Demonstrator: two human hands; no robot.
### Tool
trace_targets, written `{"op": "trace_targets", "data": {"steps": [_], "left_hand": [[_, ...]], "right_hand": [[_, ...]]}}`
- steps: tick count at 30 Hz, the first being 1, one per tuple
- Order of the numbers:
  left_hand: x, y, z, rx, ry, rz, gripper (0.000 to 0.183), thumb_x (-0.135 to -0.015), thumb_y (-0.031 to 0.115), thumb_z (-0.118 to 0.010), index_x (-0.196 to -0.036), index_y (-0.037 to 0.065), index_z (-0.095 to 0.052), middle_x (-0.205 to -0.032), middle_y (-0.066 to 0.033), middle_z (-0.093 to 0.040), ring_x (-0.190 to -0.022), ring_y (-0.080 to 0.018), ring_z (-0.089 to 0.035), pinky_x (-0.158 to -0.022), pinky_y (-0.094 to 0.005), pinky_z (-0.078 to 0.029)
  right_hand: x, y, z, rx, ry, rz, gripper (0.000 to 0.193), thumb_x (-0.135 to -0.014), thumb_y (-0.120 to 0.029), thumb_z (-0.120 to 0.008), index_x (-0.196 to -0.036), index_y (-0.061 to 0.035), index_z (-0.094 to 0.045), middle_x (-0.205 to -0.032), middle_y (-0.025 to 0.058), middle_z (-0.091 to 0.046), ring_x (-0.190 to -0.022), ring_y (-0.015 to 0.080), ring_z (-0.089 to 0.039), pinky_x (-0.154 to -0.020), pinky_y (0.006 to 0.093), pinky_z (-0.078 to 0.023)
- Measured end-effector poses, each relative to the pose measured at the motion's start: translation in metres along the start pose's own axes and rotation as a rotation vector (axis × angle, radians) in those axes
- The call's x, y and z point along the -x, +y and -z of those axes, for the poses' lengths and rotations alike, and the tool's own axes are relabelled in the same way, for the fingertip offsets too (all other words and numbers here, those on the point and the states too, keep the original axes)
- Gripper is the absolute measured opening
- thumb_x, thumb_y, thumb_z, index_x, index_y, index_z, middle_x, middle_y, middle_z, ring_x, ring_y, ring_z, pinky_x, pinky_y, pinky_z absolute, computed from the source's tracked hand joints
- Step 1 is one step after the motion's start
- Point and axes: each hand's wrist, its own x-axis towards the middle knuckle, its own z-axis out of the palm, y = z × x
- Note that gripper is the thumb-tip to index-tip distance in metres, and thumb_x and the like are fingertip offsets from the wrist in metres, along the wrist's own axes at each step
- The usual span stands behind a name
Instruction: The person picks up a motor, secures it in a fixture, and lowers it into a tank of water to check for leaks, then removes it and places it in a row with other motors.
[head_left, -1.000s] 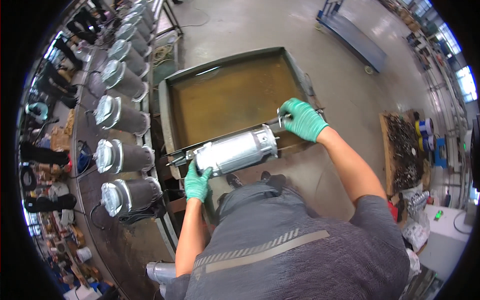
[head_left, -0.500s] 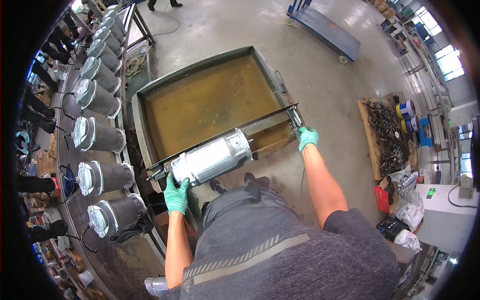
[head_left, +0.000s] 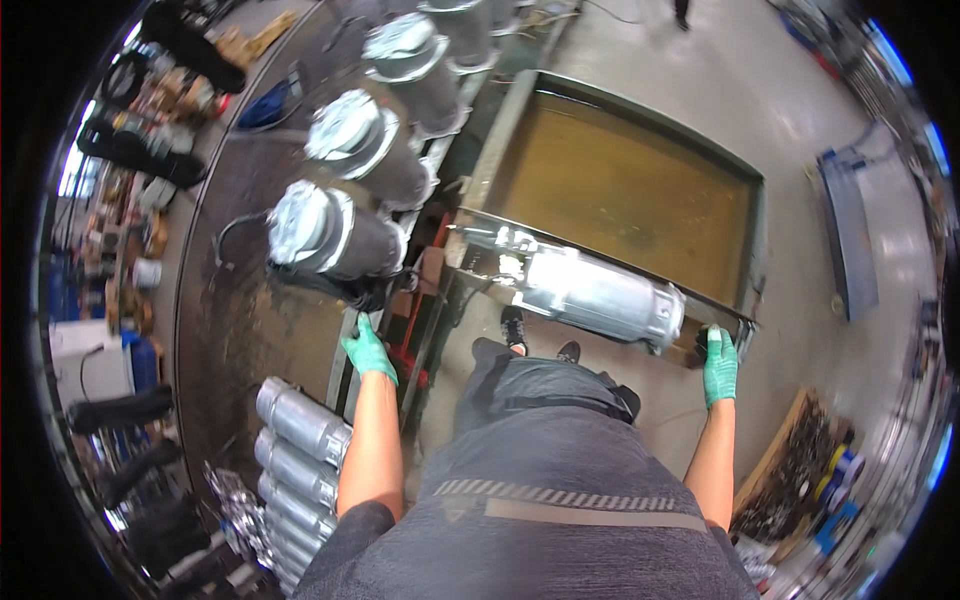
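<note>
A shiny silver metal cylinder (head_left: 592, 290) with a flanged right end lies across the near side of a tank (head_left: 765, 230) of murky yellow-brown liquid. Blur smears its left end, which has bright fittings. My right hand (head_left: 719, 368), in a green glove, is closed beside the tank's near right corner. Something dark shows at its fingers, too unclear to name. My left hand (head_left: 370, 354), also green-gloved, is apart from the cylinder, at the edge of the workbench (head_left: 240, 350). Its fingers reach forward, with nothing visible in them.
Several grey motor-like housings (head_left: 345, 235) with silver-wrapped ends stand along the bench, a black cable beneath the nearest. Bare silver cylinders (head_left: 300, 415) lie in a row nearer me. At right are a blue cart (head_left: 848, 235) and a wooden tray (head_left: 785, 470) of dark metal parts.
My view has turned left, so the tank appears farther right. My left hand has left the cylinder's left end and moved to the bench edge. My right hand stays by the tank's near right corner.
</note>
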Motion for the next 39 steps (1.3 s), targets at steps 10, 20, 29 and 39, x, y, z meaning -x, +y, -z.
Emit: {"op": "trace_targets", "data": {"steps": [10,20,29,39], "left_hand": [[-0.144,0.039,-0.035,-0.514,-0.009,0.156,0.105,-0.079,0.059,-0.081,-0.147,-0.012,-0.044,-0.151,-0.0288,-0.05,-0.137,-0.0392,-0.053,-0.112,-0.0457,-0.042],[-0.091,0.076,0.054,0.228,-0.32,0.36,0.018,-0.089,0.03,-0.074,-0.091,0.012,-0.072,-0.084,-0.004,-0.073,-0.068,-0.0196,-0.067,-0.062,-0.0351,-0.054],[0.158,0.168,0.166,1.103,-0.75,-0.338,0.07,-0.095,0.041,-0.064,-0.151,0.006,-0.042,-0.148,-0.0186,-0.052,-0.131,-0.0462,-0.055,-0.102,-0.0618,-0.054],[0.266,0.266,0.254,0.921,-0.755,-1.065,0.078,-0.096,0.04,-0.06,-0.154,-0.004,-0.033,-0.14,-0.0227,-0.056,-0.124,-0.0355,-0.061,-0.11,-0.0609,-0.045]], "right_hand": [[-0.055,-0.051,-0.047,0.226,-0.521,-0.101,0.065,-0.105,-0.046,-0.053,-0.151,-0.0011,-0.048,-0.142,0.0119,-0.06,-0.127,0.0221,-0.055,-0.111,0.0349,-0.04],[-0.081,-0.05,-0.039,0.044,-0.675,-0.281,0.051,-0.103,-0.036,-0.055,-0.143,-0.0037,-0.057,-0.138,0.0074,-0.061,-0.126,0.0215,-0.056,-0.11,0.0364,-0.042],[-0.096,-0.028,-0.041,-0.179,-0.854,-0.291,0.043,-0.098,-0.037,-0.06,-0.128,-0.0055,-0.061,-0.109,0.0045,-0.069,-0.092,0.0176,-0.066,-0.078,0.0332,-0.055],[-0.037,-0.084,-0.093,-0.115,-0.894,-0.087,0.026,-0.097,-0.031,-0.058,-0.107,-0.0071,-0.064,-0.079,0.0036,-0.063,-0.061,0.0134,-0.057,-0.051,0.03,-0.045]]}}
